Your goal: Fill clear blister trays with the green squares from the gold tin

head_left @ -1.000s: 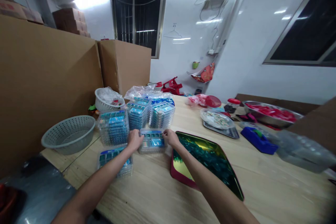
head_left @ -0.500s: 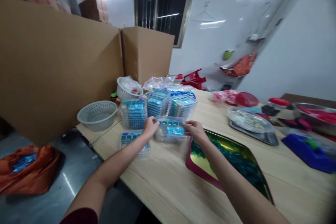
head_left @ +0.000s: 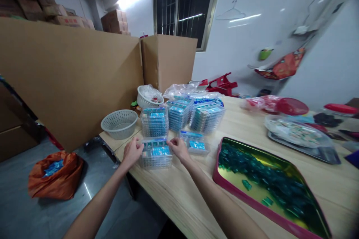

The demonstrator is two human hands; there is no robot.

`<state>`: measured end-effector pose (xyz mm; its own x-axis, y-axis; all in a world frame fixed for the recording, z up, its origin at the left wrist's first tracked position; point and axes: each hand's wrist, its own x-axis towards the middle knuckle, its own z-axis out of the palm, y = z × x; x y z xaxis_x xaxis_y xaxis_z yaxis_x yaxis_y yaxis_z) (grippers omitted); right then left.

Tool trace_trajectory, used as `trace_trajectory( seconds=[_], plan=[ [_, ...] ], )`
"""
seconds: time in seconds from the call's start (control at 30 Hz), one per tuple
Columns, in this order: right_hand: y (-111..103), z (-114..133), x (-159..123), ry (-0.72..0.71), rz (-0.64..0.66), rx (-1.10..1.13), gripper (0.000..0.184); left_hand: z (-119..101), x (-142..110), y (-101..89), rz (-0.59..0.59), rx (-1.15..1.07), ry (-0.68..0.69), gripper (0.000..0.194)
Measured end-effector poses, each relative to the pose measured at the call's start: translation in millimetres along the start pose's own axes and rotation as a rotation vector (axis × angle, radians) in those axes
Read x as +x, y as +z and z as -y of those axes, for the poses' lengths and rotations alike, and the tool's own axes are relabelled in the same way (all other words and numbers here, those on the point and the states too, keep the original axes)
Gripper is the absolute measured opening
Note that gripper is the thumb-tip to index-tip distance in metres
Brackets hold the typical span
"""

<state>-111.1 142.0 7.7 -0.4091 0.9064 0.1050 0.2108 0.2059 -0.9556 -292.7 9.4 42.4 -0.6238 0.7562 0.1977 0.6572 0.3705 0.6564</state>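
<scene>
My left hand (head_left: pixel 133 153) pinches the left edge of a clear plastic box (head_left: pixel 160 151) with closed fingers. On that box's right edge, my right hand (head_left: pixel 179 148) also has its fingers closed. The box tops a low stack near the table's left edge and has small green pieces and a blue packet inside. Just behind my right hand lies a similar clear box (head_left: pixel 198 145). Taller box stacks stand beyond, at the left (head_left: pixel 154 122), middle (head_left: pixel 178 114) and right (head_left: pixel 206 116). A magenta-rimmed tray (head_left: pixel 246 192) of dark green wrapped pieces sits at right.
A grey perforated basket (head_left: pixel 119 129) stands on the table's left corner, with a white basket (head_left: pixel 150 101) behind it. A flat tray (head_left: pixel 305 149) carries a clear bag at the right. An orange sack (head_left: pixel 54 179) is on the floor; cardboard panels (head_left: pixel 78 78) rise at the left.
Both my hands have moved left and nearer, from the box on the right to the low front stack. A box remains where they were. The view has turned left.
</scene>
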Motion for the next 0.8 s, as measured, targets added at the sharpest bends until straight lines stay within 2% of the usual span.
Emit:
trace_trajectory(
  seconds=[0.07,0.13,0.17,0.23,0.27,0.33,0.4,0.43,0.53,0.6,0.67,0.73,0.8],
  plan=[
    [-0.7,1.8,-8.9,-0.021,-0.039,-0.025,0.037,0.9,-9.5,0.3,0.014,0.03,0.0,0.019],
    [-10.9,5.4,-26.0,-0.038,-0.078,-0.051,0.035,-2.9,-20.4,0.4,-0.013,0.042,0.036,0.031],
    [-18.9,7.1,-36.8,-0.048,-0.097,-0.064,0.031,-6.5,-25.6,1.5,-0.141,0.076,0.1,0.038],
    [-40.2,8.8,-61.9,-0.082,-0.125,-0.073,0.022,-17.5,-36.5,8.9,-0.328,0.096,0.339,0.051],
    [-53.2,8.4,-76.2,-0.102,-0.136,-0.068,0.019,-25.0,-43.3,16.2,-0.383,0.074,0.453,0.053],
    [-84.0,4.8,-108.2,-0.132,-0.172,-0.046,0.016,-43.8,-63.9,38.2,-0.39,-0.017,0.676,0.048],
    [-120.5,-2.9,-141.6,-0.125,-0.252,-0.053,0.014,-66.5,-96.2,67.5,-0.261,-0.132,0.889,0.037],
    [-140.4,-8.3,-156.9,-0.111,-0.303,-0.078,0.013,-78.8,-116.1,83.2,-0.151,-0.185,0.989,0.032],
    [-201.4,-27.8,-186.7,-0.012,-0.433,-0.264,0.011,-119.5,-181.1,126.3,0.285,-0.272,1.234,0.025],
    [-236.3,-39.5,-188.2,0.119,-0.42,-0.498,0.014,-148.4,-219.0,148.7,0.573,-0.233,1.34,0.035],
    [-259.9,-47.6,-177.7,0.228,-0.351,-0.7,0.017,-174.4,-246.7,165.8,0.779,-0.221,1.46,0.049],
    [-270.4,-52.4,-162.7,0.287,-0.285,-0.805,0.015,-192.3,-263.0,177.2,0.892,-0.183,1.546,0.059],
    [-270.6,-56.0,-150.1,0.325,-0.234,-0.866,0.011,-198.2,-269.4,181.2,0.928,-0.118,1.566,0.06]
  ],
)
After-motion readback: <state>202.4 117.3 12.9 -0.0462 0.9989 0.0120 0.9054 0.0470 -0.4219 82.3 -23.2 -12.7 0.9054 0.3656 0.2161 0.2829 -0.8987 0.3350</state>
